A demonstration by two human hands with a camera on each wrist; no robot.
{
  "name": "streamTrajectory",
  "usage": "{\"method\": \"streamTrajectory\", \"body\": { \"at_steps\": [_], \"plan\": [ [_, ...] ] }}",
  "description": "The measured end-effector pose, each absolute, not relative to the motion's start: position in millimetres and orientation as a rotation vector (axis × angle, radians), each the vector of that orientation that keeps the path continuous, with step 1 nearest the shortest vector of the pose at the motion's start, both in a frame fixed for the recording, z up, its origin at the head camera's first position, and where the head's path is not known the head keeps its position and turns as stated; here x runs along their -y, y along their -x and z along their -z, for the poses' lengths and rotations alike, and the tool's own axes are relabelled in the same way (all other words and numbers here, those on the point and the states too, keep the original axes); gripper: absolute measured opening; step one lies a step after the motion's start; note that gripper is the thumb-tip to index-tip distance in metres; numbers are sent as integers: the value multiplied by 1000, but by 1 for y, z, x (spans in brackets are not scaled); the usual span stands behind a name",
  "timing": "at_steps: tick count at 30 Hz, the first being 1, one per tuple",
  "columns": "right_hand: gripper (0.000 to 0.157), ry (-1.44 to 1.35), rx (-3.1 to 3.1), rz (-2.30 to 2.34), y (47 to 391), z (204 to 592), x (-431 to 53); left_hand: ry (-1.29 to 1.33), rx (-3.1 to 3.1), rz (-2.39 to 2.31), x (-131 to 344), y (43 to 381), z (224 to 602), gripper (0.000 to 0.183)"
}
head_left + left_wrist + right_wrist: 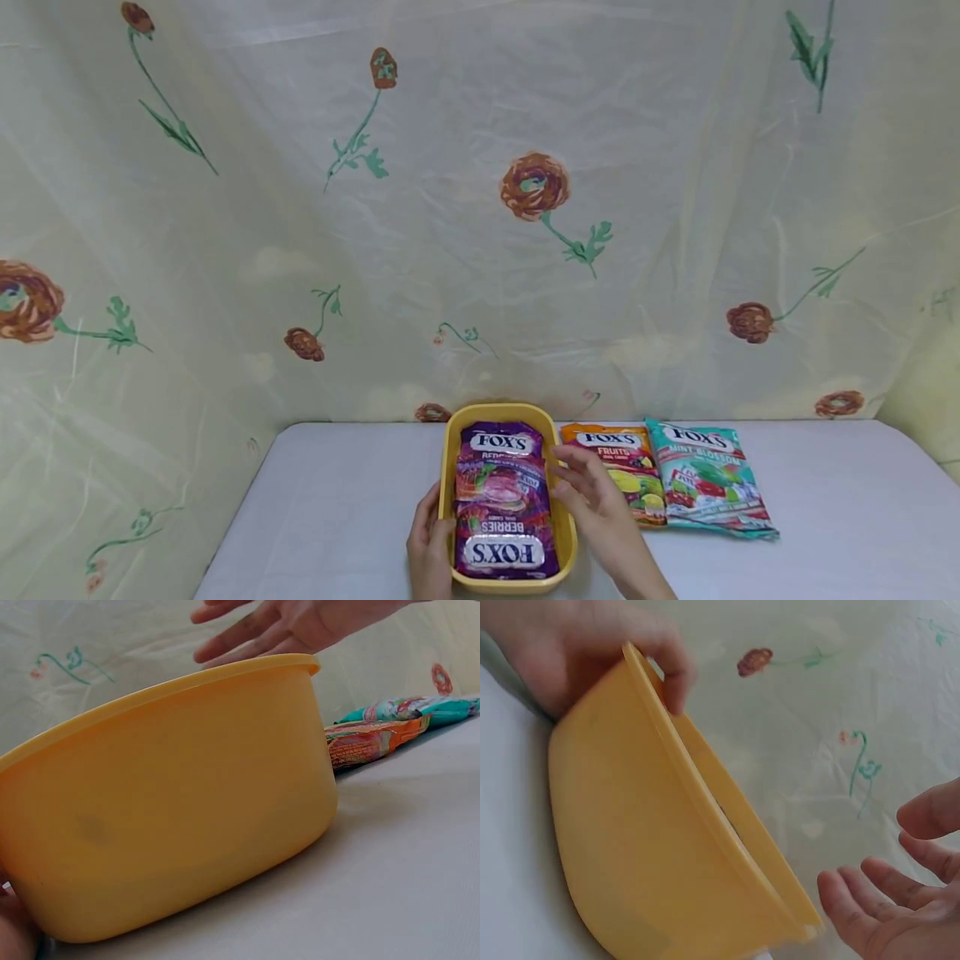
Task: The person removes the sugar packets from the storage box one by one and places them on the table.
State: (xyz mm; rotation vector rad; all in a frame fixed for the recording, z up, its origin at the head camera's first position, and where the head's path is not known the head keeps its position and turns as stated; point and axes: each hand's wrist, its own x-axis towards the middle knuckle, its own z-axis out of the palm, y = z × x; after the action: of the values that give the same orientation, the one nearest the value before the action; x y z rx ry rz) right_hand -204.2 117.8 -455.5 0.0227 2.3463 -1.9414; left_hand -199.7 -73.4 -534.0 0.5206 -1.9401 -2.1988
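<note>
A yellow plastic tub (pixel 568 546) stands on the table. Inside lie purple FOX'S Berries candy bags (pixel 501 521), one lettered upside down and overlapping another with its FOX'S logo upright. My left hand (pixel 431 546) grips the tub's near left side; in the right wrist view the left thumb (pixel 676 682) hooks over the rim. My right hand (pixel 600 508) hovers at the tub's right rim, its fingers spread and loosely bent. Nothing sits between those fingers in the right wrist view, where a gap shows between the fingertips (pixel 831 889) and the tub.
Right of the tub, an orange FOX'S Fruits bag (pixel 643 487) lies flat, partly behind my right hand. Beside it is a teal FOX'S Mint Blossom bag (pixel 712 483). A white cloth covers the table (pixel 330 500). Behind hangs a pale flowered curtain (pixel 450 250).
</note>
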Motion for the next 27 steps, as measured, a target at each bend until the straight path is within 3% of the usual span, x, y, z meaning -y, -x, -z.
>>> {"method": "streamTrajectory", "body": {
  "at_steps": [16, 27],
  "plan": [
    [52, 49, -2292, 1694, 186, 461, -89, -530, 1937, 2224, 69, 195, 531, 56],
    [44, 84, -2363, 1597, 193, 463, -83, -524, 1907, 2232, 73, 196, 527, 56]
  ]
}}
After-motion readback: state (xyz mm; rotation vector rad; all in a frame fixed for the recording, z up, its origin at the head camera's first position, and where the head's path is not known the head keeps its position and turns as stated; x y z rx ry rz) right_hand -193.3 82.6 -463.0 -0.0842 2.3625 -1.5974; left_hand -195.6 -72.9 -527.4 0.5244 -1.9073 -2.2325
